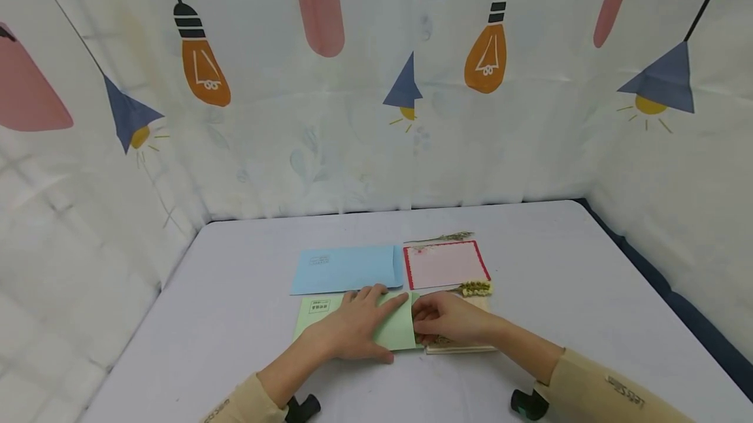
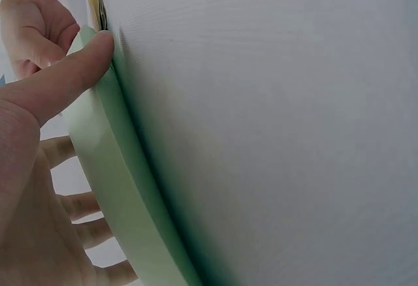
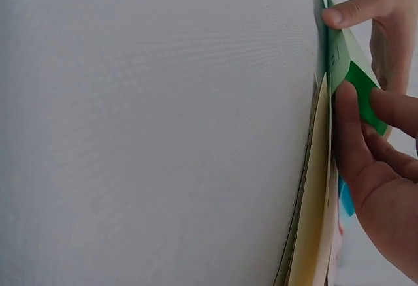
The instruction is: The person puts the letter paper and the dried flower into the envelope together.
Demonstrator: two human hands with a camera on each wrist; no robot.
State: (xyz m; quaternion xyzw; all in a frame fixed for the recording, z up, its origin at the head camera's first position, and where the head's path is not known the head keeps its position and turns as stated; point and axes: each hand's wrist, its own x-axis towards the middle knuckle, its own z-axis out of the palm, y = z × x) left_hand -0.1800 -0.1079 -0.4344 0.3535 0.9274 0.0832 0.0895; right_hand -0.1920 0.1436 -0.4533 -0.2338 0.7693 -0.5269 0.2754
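left hand [image 1: 353, 328]: lies flat on the green envelope [image 1: 353, 325], fingers [image 1: 382, 299] straight and spread across its right half; in the left wrist view the thumb [image 2: 72, 70] presses the envelope's edge [image 2: 124, 188].
right hand [image 1: 450, 318]: just right of the left hand, fingers curled at the envelope's open right end; in the right wrist view the thumb and fingers [image 3: 356, 136] pinch the green flap [image 3: 359, 93].
green envelope: on the bench [image 1: 235, 318], near edge, long axis running left to right; its open end points towards the right hand, which is the nearer one to that end.
cream card [image 1: 461, 344]: under the right hand, touching the envelope's right end, mostly covered.
dried flower sprig [image 1: 475, 288]: just beyond the right hand.
blue envelope [image 1: 347, 269]: beyond the green one, close by it.
red-bordered card [image 1: 445, 264]: right of the blue envelope.
hard to make out: whether anything is inside the green envelope; the cream card's face; the print on both envelopes is too small to read.
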